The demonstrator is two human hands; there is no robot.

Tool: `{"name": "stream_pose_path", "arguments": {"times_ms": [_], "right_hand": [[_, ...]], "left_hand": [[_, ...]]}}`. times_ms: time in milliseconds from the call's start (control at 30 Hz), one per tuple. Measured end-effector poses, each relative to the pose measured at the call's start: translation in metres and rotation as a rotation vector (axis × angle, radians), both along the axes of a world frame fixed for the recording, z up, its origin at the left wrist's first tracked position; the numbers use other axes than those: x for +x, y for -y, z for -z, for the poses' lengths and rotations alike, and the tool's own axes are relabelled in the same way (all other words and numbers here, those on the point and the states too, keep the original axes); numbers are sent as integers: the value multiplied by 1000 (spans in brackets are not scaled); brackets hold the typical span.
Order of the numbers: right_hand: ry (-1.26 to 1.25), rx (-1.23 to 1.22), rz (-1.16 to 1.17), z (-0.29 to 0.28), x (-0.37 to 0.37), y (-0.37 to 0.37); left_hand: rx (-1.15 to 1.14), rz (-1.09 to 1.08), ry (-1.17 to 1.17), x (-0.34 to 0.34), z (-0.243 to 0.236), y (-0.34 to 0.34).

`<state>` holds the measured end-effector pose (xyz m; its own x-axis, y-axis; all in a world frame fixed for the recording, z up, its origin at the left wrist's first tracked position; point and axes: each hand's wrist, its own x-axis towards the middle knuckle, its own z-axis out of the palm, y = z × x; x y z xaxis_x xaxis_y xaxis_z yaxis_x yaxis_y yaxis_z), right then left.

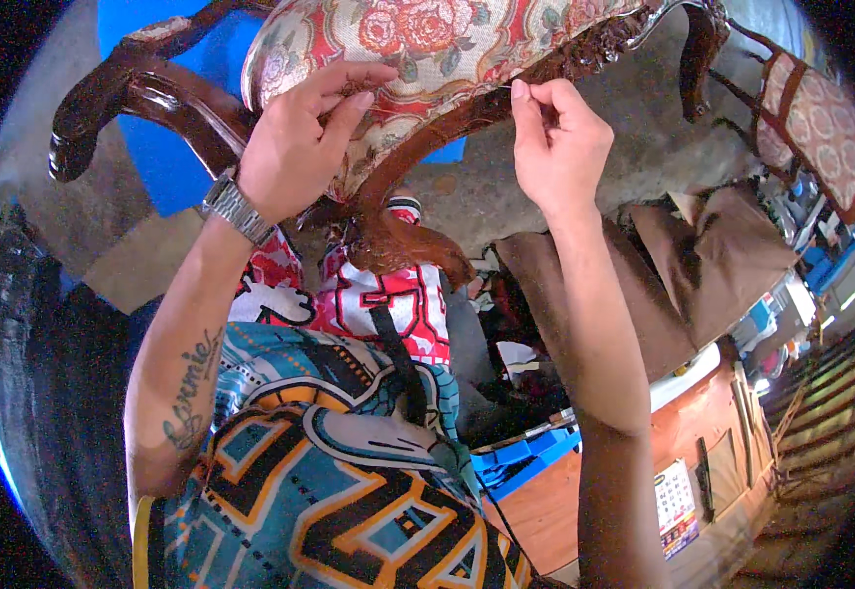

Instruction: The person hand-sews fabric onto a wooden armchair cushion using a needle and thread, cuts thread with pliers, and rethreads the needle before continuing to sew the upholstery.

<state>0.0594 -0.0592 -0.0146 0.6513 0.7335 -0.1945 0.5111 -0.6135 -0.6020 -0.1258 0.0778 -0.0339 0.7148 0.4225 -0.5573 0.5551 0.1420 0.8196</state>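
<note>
An upholstered chair seat [417,59] in cream and red floral fabric lies before me, set in a dark carved wooden frame [447,123]. Over the left part of the fabric is my left hand [314,133], index finger stretched out and thumb apart from it; I see nothing held in it. My right hand [562,142] is at the seat's front edge, thumb and forefinger pinched together. Something thin and pale seems to stick out at its fingertips, too small to name. A curved carved leg [413,245] comes down toward my lap.
Another chair with patterned upholstery [825,123] stands at the far right. Brown sheet material [643,285] lies folded right of my legs, near a wooden panel [712,412] with a calendar [676,506]. Blue sheeting [157,147] is behind the chair frame at the left.
</note>
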Motion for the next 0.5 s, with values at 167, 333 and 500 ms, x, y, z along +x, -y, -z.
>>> {"name": "stream_pose_path", "arguments": {"times_ms": [167, 333, 500], "right_hand": [[-48, 123, 3, 12, -1, 0], [-4, 50, -76, 10, 4, 3], [94, -54, 46, 1, 1, -5]], "left_hand": [[-34, 13, -42, 2, -2, -1], [39, 3, -29, 5, -6, 0], [72, -63, 21, -2, 5, 11]]}}
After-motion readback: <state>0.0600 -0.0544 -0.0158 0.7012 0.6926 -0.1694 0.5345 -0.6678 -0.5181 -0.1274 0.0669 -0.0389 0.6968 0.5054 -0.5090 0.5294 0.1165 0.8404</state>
